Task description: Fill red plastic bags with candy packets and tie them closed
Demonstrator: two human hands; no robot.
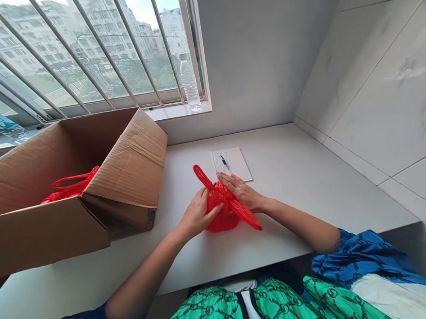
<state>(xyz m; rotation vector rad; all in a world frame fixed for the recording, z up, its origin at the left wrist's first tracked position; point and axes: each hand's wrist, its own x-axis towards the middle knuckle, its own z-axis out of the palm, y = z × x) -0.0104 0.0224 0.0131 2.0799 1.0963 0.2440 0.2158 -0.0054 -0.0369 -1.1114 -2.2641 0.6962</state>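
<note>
A tied red plastic bag point(222, 222) sits on the white table in front of me, its contents hidden. One of its handle loops stands up at the far left, while another tail sticks out toward the near right. My left hand point(198, 211) cups the bag's left side, with the thumb across its front. On the right side my right hand point(242, 191) presses against the bag near the knot, fingers stretched along it. Between them the two hands hold the bag on the tabletop.
An open cardboard box point(126, 170) stands at the left with red plastic bags point(72, 186) inside. Behind my hands lies a white notebook point(240, 165) with a black pen point(224, 162) on it. A clear bottle point(190, 85) stands on the sill by the barred window; another bottle point(1, 123) is at far left.
</note>
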